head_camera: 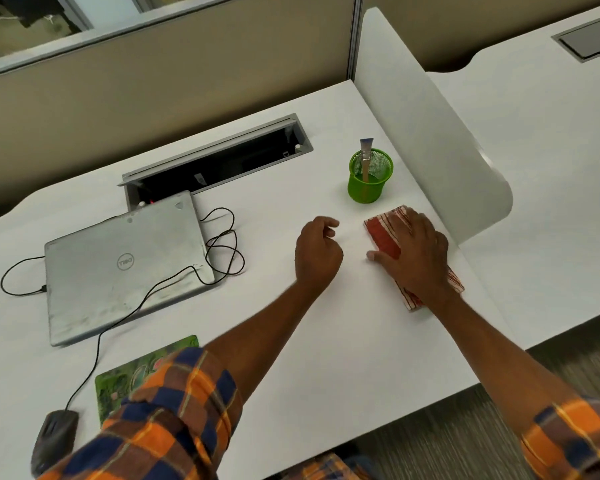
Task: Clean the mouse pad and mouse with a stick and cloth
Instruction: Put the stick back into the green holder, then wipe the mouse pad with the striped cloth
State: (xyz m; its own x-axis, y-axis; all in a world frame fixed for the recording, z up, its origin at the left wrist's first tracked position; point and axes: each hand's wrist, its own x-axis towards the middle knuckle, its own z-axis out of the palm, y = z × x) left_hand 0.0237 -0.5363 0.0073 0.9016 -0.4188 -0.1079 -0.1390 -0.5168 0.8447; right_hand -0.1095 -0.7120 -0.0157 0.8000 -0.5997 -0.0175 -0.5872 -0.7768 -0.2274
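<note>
A folded red and white striped cloth (383, 233) lies on the white desk at the right. My right hand (416, 254) lies flat on top of it, fingers spread. My left hand (317, 252) hovers just left of the cloth, fingers loosely curled, holding nothing. A stick with a brush tip (365, 157) stands in a green mesh cup (369, 181) behind the cloth. The green patterned mouse pad (136, 370) lies at the near left, partly hidden by my left sleeve. A dark wired mouse (54, 436) sits left of the pad, off it.
A closed silver laptop (118, 268) lies at the left with the mouse cable (222, 244) looped beside it. An open cable tray (219, 161) is set into the desk behind. A white divider panel (430, 133) bounds the desk on the right.
</note>
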